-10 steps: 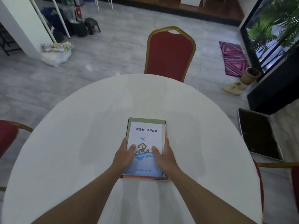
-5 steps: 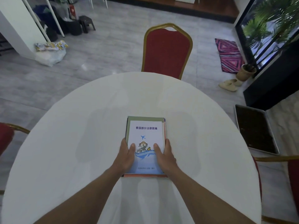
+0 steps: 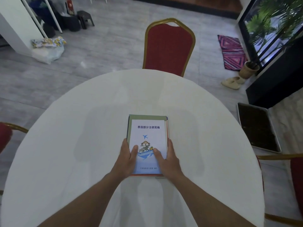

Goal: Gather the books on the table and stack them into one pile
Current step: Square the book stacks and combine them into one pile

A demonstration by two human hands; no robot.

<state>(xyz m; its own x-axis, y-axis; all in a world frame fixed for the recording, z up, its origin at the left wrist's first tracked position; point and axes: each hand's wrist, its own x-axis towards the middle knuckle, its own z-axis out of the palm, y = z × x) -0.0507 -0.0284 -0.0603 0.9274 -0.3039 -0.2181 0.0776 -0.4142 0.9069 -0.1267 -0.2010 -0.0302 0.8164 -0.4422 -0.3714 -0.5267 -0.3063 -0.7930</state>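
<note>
One pile of books (image 3: 147, 128) lies in the middle of the round white table (image 3: 65, 145). The top book is white and blue, with an aeroplane drawing and Chinese lettering. A green cover and an orange edge show beneath it. My left hand (image 3: 126, 156) grips the pile's near left side, thumb on the top cover. Opposite it, my right hand (image 3: 167, 158) holds the near right side in the same way. No other book shows on the table.
A red chair with a gold frame (image 3: 168, 46) stands at the table's far side. Two more red chairs sit at the left (image 3: 5, 136) and right (image 3: 295, 174) edges. On the floor to the right lies a dark tray (image 3: 257, 128).
My hands and the pile have hardly moved. The view has tilted slightly.
</note>
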